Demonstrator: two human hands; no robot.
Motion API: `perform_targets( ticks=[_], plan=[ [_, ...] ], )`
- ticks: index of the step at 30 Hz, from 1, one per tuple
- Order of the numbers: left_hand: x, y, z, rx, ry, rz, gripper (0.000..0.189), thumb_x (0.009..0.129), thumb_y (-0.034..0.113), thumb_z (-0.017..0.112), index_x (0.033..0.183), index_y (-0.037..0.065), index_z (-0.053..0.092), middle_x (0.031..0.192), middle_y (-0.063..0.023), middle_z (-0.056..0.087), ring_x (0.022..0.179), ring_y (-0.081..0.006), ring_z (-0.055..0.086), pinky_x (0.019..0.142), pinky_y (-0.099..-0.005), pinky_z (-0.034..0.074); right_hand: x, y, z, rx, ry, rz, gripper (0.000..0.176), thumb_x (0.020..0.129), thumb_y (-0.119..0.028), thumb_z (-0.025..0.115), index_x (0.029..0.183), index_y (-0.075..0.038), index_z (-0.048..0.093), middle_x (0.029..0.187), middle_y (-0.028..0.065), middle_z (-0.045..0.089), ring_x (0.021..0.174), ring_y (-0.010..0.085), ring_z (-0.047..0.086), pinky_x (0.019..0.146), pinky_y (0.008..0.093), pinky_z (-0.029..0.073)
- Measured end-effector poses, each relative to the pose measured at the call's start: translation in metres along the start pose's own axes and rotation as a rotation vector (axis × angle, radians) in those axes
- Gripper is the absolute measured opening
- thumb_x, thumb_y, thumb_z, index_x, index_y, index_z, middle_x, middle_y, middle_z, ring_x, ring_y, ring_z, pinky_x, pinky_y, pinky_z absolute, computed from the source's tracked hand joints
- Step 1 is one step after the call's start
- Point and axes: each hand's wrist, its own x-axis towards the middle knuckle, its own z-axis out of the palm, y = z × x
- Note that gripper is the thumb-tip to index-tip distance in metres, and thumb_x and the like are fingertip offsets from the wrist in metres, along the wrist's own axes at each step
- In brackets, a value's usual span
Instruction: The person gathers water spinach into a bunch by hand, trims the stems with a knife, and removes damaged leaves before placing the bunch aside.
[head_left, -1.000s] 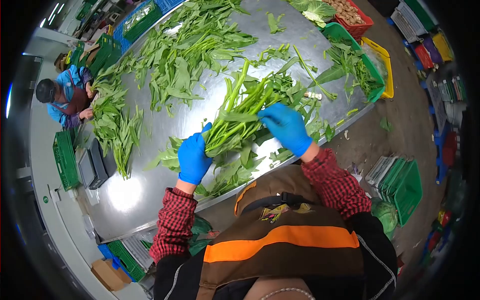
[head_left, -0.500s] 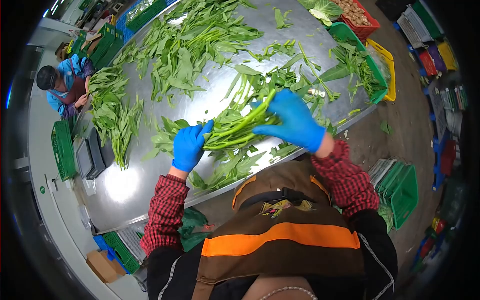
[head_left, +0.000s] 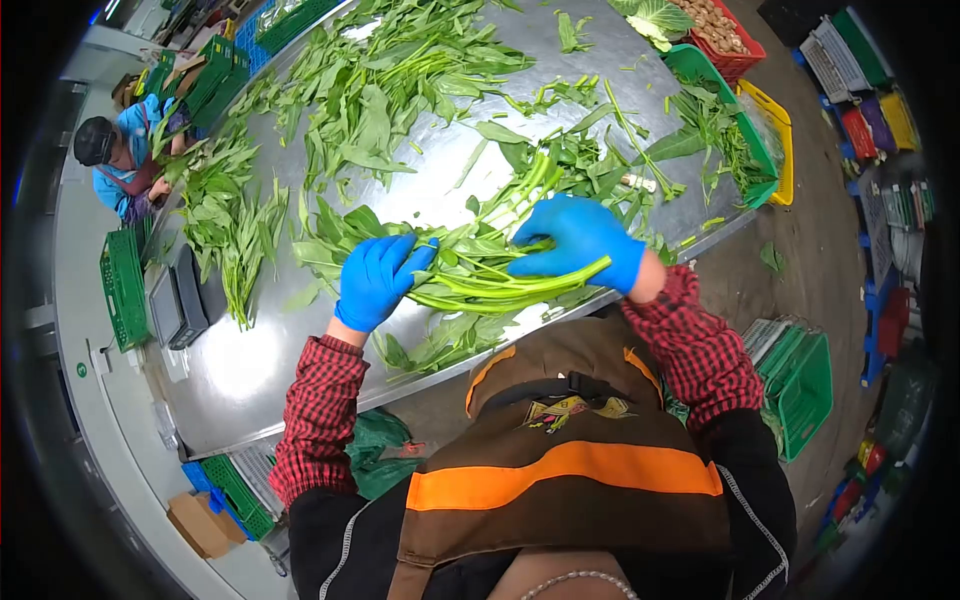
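My left hand (head_left: 378, 279), in a blue glove, is closed round a bunch of long green stems (head_left: 480, 288) with leaves, low over the metal table (head_left: 330, 385). At the right end of the same bunch is my right hand (head_left: 580, 245), also gloved, its fingers curled over the stems, fingertips partly among the greens. The thick stems run from hand to hand and stick out below the right palm. Loose leaves (head_left: 460, 340) lie under and below the bunch, and more cut stems (head_left: 540, 175) lie just beyond it.
A big leafy pile (head_left: 375, 110) covers the far table. At the left, a co-worker (head_left: 125, 160) handles another bundle (head_left: 215, 190) near a dark scale (head_left: 178, 300). Right of the table are a green crate (head_left: 765, 150) with greens, a yellow crate (head_left: 784, 190) and a red crate (head_left: 755, 55).
My right hand has lowered and turned palm down over the stems, whose right ends now point lower and further right. My left hand has shifted slightly, still on the bunch.
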Motion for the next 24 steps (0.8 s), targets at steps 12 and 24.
perform_targets(
  ticks=[12,24],
  plan=[
    [-0.005,-0.012,0.004,-0.116,-0.037,-0.141,0.057,0.074,0.009,0.059,0.130,0.015,0.052,0.109,-0.0076,0.063,0.088,-0.0249,0.060,0.074,-0.0365,0.047,0.003,0.019,0.002,0.882,0.416,0.266,0.020,0.088,-0.021,0.060,0.097,-0.005,0.067,0.092,0.0039,0.066,0.078,0.0145,0.062,0.068,0.0291,0.049],
    [0.000,-0.012,0.012,-0.542,-0.026,-0.435,0.066,0.065,0.006,0.074,0.128,0.013,0.055,0.100,-0.0095,0.063,0.089,-0.0313,0.061,0.078,-0.0372,0.049,0.007,0.059,0.000,0.821,0.215,0.346,0.026,0.082,-0.023,0.071,0.098,-0.003,0.070,0.089,0.0035,0.069,0.081,0.0110,0.062,0.076,0.0255,0.049]
  ],
)
